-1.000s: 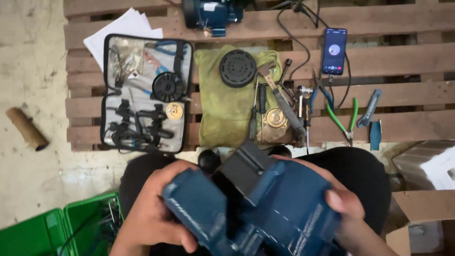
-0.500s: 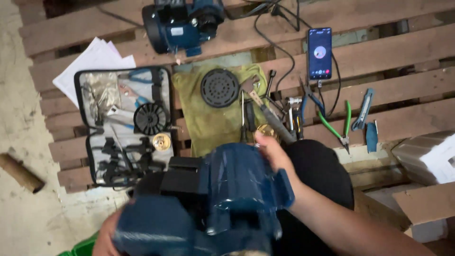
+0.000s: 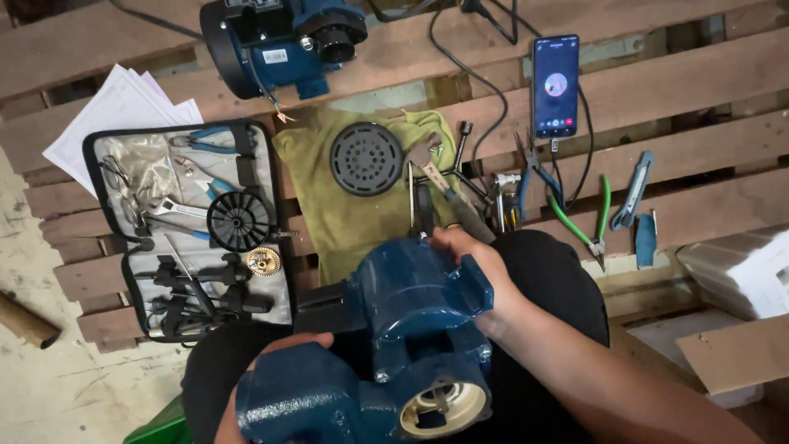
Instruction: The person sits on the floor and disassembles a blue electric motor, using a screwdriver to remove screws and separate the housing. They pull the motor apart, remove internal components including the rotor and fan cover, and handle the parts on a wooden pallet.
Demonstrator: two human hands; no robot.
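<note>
A dark blue pump motor body (image 3: 394, 345) lies across my lap, its round cream-coloured opening facing the camera at the bottom. My right hand (image 3: 472, 271) lies over the top far end of the blue housing, fingers curled on it. My left hand (image 3: 279, 362) is mostly hidden beneath the near left part of the body, only fingertips and wrist showing. On the pallet ahead lies an olive cloth (image 3: 362, 197) with a round black fan cover (image 3: 366, 158) on it.
An open tool case (image 3: 185, 230) with pliers, a wrench, a black fan wheel and a brass gear lies at left. A second blue motor (image 3: 279, 41) stands at the back. A phone (image 3: 555, 85) on a cable, pliers, cutters and screwdrivers lie right. Papers at far left.
The motor body has been turned in my lap so its cream opening now faces the camera. My right hand shifted onto its far end. The view tilted closer.
</note>
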